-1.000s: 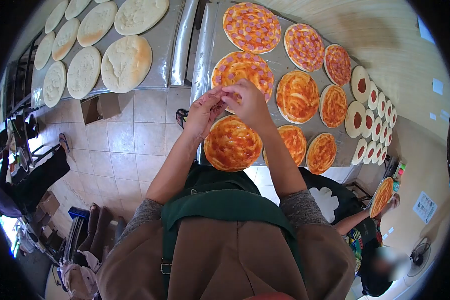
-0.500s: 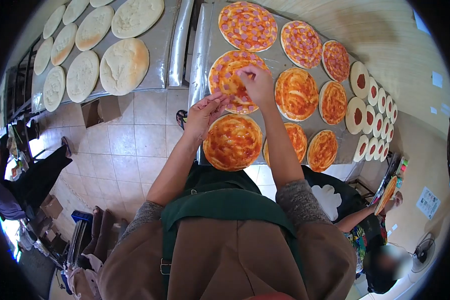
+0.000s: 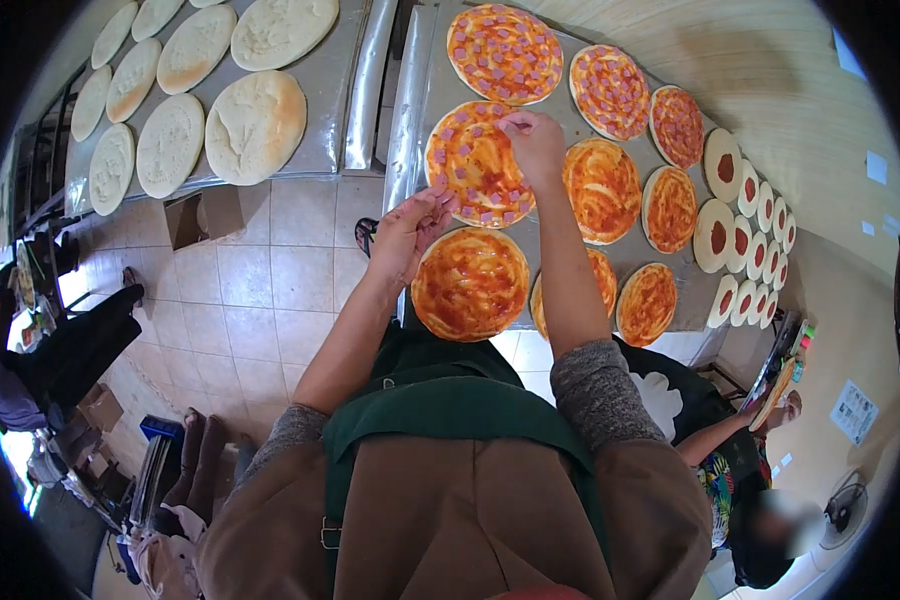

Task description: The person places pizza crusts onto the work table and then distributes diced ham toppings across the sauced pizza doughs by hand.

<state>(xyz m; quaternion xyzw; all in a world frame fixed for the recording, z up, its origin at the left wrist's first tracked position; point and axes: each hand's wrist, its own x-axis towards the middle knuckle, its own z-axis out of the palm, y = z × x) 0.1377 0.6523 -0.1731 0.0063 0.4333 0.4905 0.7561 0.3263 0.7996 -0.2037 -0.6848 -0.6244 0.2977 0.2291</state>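
A sauced pizza base (image 3: 477,165) with pink meat cubes, sparser in its middle, lies on the metal table (image 3: 433,75). My right hand (image 3: 536,145) is over its upper right edge with fingertips pinched; what they hold is too small to make out. At its lower left edge, my left hand (image 3: 411,228) is curled closed, its contents hidden by the fingers. Just below lies a base with sauce only (image 3: 470,284). Above is a pizza (image 3: 504,55) covered in meat cubes, and another sauced base (image 3: 602,190) is right of my right forearm.
Plain flatbreads (image 3: 256,127) cover a second metal table (image 3: 320,130) at the left. Small rounds with red centres (image 3: 715,235) fill the right end of the near table. At the lower right a co-worker (image 3: 720,440) holds a pizza (image 3: 773,395). An open carton (image 3: 203,216) is on the floor.
My right hand has moved from beside my left hand, across the partly topped pizza, to its upper right edge. My left hand stays near the lower left edge. The co-worker's pizza has tilted.
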